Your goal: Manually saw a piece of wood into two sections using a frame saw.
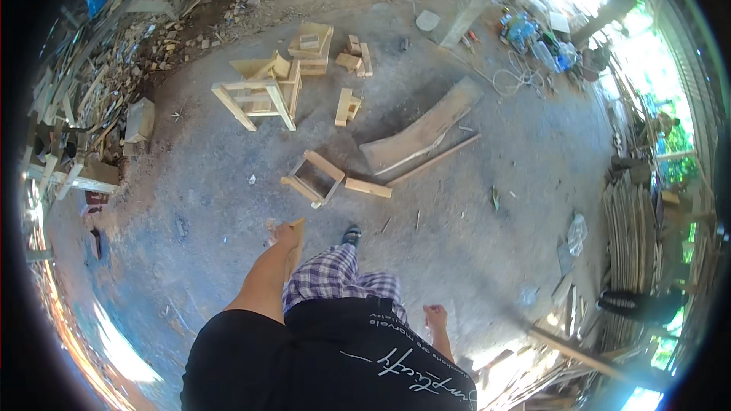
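Down at my left side, my left hand [285, 237] is closed round a pale wooden board [297, 242], which hangs along my leg and is partly hidden by my forearm. My right hand [435, 317] hangs low on the other side, loosely curled with nothing seen in it. Just ahead on the ground lies a small rectangular wooden frame [314, 179]. A short wooden block [368, 187] lies against its right side. Farther off stands a stool-like wooden frame [259, 97] with loose pieces on top.
A long, wide plank [422, 125] and a thin strip [434, 160] lie ahead right. Wood blocks [348, 106] sit beyond. Scrap wood heaps up at left; a concrete post [476, 4], plastic bottles [544, 49] and stacked corrugated sheets [630, 228] stand at right.
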Tool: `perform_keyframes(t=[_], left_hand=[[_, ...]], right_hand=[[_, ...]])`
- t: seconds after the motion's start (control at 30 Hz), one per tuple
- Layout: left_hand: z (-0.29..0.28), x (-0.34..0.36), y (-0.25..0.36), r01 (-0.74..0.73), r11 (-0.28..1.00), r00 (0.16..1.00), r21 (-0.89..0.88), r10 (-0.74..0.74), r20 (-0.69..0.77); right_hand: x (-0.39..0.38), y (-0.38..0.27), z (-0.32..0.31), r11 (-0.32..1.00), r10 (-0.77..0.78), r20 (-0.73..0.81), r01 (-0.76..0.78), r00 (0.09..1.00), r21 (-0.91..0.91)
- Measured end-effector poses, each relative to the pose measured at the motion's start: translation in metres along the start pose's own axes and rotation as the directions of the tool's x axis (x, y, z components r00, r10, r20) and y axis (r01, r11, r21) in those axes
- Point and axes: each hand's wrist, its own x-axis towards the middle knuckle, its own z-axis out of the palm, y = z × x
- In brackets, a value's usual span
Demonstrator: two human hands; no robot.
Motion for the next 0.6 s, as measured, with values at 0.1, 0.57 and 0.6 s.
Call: perform_keyframes(t=[0.1, 0.57, 0.6], left_hand=[[-0.021, 0.014, 0.067, -0.042, 0.999, 0.999, -0.015, 0.042, 0.019], [-0.005, 0.065, 0.292, 0.169, 0.855, 0.955, -0.49, -0.265, -0.132], [0.004, 0.07, 0.294, 0.165, 0.842, 0.946, -0.513, -0.283, -0.16]], right_hand=[[0.034, -0.029, -0.043, 0.961, 0.168, -0.001, -0.164, 0.986, -0.223], [0.457, -0.392, -0.187, 0.816, -0.326, 0.233, 0.397, 0.916, -0.421], [0.483, -0.442, -0.184, 0.722, -0.436, 0.24, 0.496, 0.867, -0.482]])
